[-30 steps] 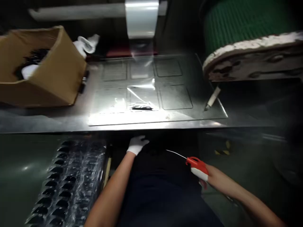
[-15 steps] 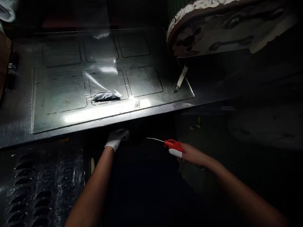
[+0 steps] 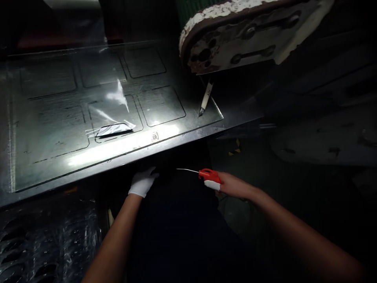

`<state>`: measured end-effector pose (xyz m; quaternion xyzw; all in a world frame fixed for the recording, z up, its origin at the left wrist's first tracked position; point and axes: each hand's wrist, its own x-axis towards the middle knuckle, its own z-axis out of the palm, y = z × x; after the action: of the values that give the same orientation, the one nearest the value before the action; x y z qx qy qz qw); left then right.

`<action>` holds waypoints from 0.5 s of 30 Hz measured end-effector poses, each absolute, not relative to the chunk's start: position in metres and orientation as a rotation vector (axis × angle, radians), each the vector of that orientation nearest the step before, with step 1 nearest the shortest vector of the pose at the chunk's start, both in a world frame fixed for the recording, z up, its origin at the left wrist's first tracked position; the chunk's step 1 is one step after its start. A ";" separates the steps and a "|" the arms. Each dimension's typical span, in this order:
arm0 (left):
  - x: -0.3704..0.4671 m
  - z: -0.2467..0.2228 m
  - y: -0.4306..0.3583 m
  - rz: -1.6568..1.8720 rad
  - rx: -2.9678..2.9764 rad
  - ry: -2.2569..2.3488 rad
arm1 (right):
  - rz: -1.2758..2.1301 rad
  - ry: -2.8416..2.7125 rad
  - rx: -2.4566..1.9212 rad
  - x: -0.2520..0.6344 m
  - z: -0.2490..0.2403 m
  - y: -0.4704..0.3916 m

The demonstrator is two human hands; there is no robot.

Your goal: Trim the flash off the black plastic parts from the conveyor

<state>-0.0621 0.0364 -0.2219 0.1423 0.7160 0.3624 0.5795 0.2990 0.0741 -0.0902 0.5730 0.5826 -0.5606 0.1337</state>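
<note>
My left hand [image 3: 143,182], in a white glove, hangs just in front of the table edge with its fingers apart and nothing visible in them. To its right my right hand [image 3: 219,183] is wrapped round a red air blow gun [image 3: 208,175], whose thin bent metal nozzle points left toward my left hand without touching it. On the table's clear sheet [image 3: 165,98], marked with dark rounded rectangles, lies a dark curved piece in clear film [image 3: 114,129]. A white-handled knife [image 3: 206,98] rests near the sheet's right end.
A heavy machine part with a chipped white rim [image 3: 224,43] overhangs the table's back right. At the lower left stands a clear plastic tray [image 3: 55,239] with dark curved pockets or pieces. Yellow-black tape [image 3: 235,149] marks the floor on the right.
The table and what lies on it have shifted left in view. My left hand has spread its fingers and shows more of its back. My right hand still holds the red gun, slightly further left.
</note>
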 end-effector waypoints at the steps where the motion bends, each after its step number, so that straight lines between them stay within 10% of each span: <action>1: -0.062 -0.218 0.037 0.833 0.330 1.667 | -1.634 1.693 1.672 0.302 -0.088 0.072; 15: -0.007 -0.090 -0.005 1.211 0.135 1.221 | -0.830 2.281 2.796 0.380 -0.078 0.094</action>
<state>-0.0073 -0.0048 -0.0901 0.0595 0.5376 0.5333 0.6504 0.3804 0.0937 -0.0783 0.7256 0.5920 -0.2154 -0.2767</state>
